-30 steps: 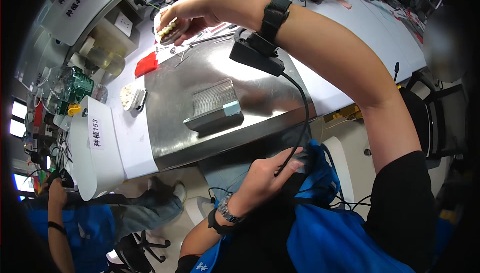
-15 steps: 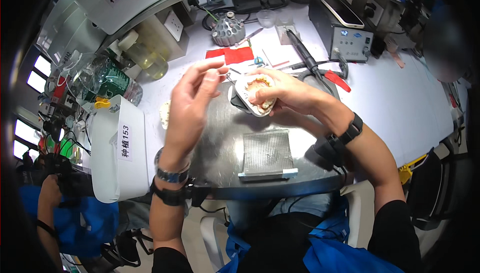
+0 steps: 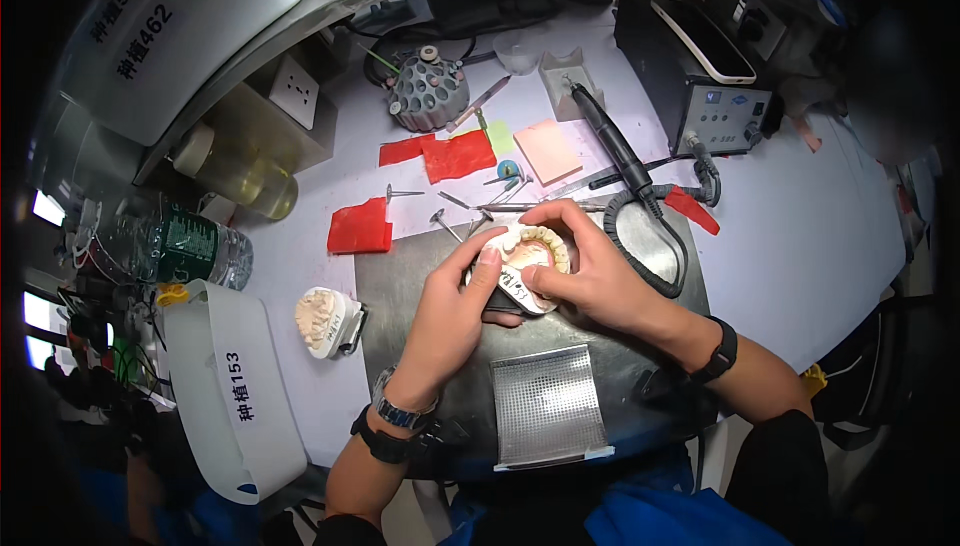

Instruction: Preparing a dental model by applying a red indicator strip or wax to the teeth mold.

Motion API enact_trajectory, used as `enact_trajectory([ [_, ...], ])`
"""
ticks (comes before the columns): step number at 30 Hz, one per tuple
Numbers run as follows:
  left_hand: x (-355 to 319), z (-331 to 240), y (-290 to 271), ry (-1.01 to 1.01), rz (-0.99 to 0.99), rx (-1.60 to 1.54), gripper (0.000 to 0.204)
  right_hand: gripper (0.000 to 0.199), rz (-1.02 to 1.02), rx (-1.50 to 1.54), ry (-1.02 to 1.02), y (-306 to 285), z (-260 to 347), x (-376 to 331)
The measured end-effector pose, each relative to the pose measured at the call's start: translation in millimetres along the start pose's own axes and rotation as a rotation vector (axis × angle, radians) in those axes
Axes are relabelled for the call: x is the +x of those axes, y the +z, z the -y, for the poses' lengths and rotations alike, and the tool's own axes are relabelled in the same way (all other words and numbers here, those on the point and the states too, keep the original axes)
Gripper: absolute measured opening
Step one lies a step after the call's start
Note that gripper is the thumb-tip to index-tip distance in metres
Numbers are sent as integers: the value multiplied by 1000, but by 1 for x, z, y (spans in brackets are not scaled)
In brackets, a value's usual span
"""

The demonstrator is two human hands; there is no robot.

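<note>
Over the metal work plate, a dental plaster model with a row of cream teeth and a pinkish palate is held between both hands. My left hand is closed on its left side, thumb on top, with some fingers hidden beneath. From the right, my right hand grips the same model, its thumb pressed inside the arch and the index finger bent over the far edge. A dark base shows partly under the model. Left of the metal plate sits a second plaster model, which neither hand touches.
A perforated metal sheet lies near the front edge. Beyond the hands are loose burs, red sheets, a pink pad and a grey bur holder. A corded handpiece rests at right; a white bin stands left.
My left hand, earlier raised and apart from the model with fingers spread, has come down onto its left side. My right hand still holds the model. The head view has shifted.
</note>
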State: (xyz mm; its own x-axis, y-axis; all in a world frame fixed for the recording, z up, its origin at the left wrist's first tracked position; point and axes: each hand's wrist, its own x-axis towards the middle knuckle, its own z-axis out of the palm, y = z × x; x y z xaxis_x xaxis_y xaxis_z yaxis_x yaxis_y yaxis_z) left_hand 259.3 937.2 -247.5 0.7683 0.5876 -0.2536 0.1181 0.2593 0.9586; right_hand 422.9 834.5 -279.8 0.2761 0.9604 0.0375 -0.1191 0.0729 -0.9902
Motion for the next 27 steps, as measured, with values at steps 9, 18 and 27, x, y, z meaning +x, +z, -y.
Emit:
enact_trajectory([
  [9,-8,-9,-26,97,-122,205,32,51,-23,131,34,2,14,-4],
  [18,-7,3,-48,586,-384,1210,24,53,-19,157,0,8,18,-6],
  [27,-12,-5,-13,463,14,411,52,59,-13,-254,-304,9,17,-9],
])
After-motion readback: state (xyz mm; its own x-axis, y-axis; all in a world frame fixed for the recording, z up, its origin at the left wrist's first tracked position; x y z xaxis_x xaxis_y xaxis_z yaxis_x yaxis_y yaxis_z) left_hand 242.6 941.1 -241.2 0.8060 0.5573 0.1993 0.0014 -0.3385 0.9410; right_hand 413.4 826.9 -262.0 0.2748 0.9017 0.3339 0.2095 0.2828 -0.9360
